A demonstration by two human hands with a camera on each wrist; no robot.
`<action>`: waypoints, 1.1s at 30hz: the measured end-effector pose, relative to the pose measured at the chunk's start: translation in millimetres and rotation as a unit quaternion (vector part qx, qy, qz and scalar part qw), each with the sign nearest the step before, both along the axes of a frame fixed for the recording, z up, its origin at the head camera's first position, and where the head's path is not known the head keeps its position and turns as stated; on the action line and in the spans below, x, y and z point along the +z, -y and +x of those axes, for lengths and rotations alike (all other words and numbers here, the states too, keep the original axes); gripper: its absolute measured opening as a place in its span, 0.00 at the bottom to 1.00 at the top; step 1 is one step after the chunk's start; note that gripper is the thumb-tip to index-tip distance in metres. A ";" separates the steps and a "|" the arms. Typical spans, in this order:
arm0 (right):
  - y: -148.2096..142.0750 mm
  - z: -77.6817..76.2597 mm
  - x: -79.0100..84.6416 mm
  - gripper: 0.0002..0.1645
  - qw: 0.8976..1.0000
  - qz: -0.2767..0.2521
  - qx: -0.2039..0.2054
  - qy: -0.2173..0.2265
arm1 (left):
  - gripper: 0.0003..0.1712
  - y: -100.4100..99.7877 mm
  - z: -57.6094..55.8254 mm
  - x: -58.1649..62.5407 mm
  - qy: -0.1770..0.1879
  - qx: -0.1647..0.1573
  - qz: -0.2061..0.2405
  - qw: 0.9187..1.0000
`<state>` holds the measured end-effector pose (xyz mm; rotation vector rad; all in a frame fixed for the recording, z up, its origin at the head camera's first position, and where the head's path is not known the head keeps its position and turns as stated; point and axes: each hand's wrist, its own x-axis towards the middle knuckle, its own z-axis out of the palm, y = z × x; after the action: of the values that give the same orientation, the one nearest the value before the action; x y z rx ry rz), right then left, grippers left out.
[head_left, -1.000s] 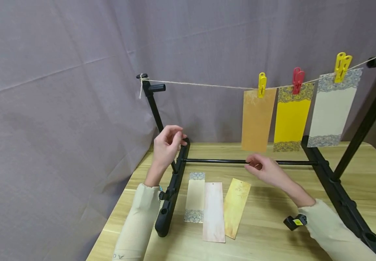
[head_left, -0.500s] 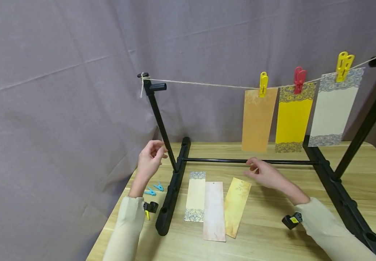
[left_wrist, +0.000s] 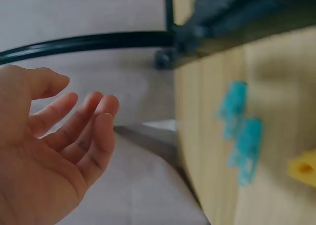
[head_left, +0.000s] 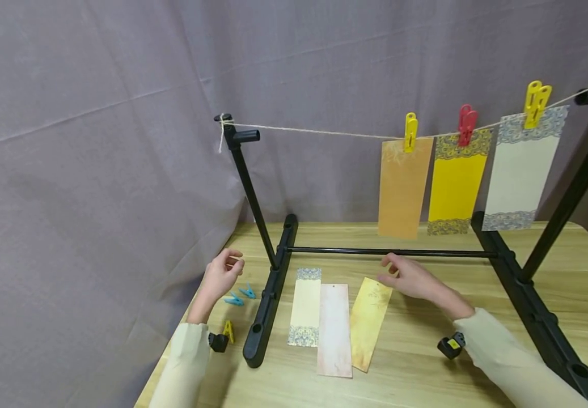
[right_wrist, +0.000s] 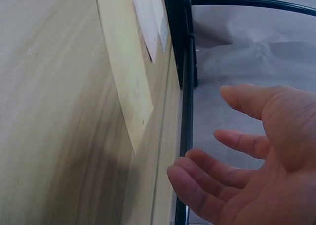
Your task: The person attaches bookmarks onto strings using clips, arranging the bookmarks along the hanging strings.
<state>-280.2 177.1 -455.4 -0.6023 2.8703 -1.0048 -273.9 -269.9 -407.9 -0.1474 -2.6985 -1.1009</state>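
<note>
My left hand (head_left: 220,274), fingers loosely bent and holding nothing, hovers left of the stand near two blue clothespins (head_left: 241,295). A yellow clothespin (head_left: 229,331) lies closer to me, beside the wrist camera. My right hand (head_left: 411,277) is above the table with thumb and fingers apart, nothing between them. Its fingertips overlap the top of a yellow paper bookmark (head_left: 370,324) in the head view. To the left of that lie a pinkish bookmark (head_left: 334,331) and a cream one with blue lace bands (head_left: 304,309). The right wrist view shows the relaxed fingers (right_wrist: 207,185) well over the tabletop.
A black stand (head_left: 268,294) holds a string (head_left: 314,132). From it hang an orange card (head_left: 404,190), a bright yellow card (head_left: 457,187) and a white patterned card (head_left: 522,173), clipped by yellow and red clothespins. A low crossbar (head_left: 339,250) spans the stand behind my right hand.
My left hand has moved left and down from the stand's post, uncovering the blue and yellow clothespins. The right hand has shifted slightly down and left, toward the yellow bookmark.
</note>
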 end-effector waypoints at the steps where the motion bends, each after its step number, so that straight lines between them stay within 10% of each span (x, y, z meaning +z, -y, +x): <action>1: 0.5 -0.5 -1.1 0.26 1.000 0.002 -0.002 0.005 | 0.12 3.5 0.5 -3.4 0.006 0.004 -0.008 1.000; 16: 9.4 -5.9 -19.2 0.31 0.997 0.075 0.005 0.027 | 0.19 43.4 15.4 -36.4 0.135 0.017 -0.107 0.985; 23: 15.5 -1.0 -23.8 0.35 0.991 0.126 -0.015 0.046 | 0.22 45.0 33.9 -40.7 0.258 0.004 -0.128 0.958; 33: 16.2 -2.3 -26.7 0.29 0.988 0.148 -0.010 0.035 | 0.21 40.1 49.2 -43.3 0.296 0.010 -0.184 0.937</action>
<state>-282.4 161.0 -482.1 -0.5046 2.8858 -0.5700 -224.6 -309.9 -451.2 0.1872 -3.4141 -0.6942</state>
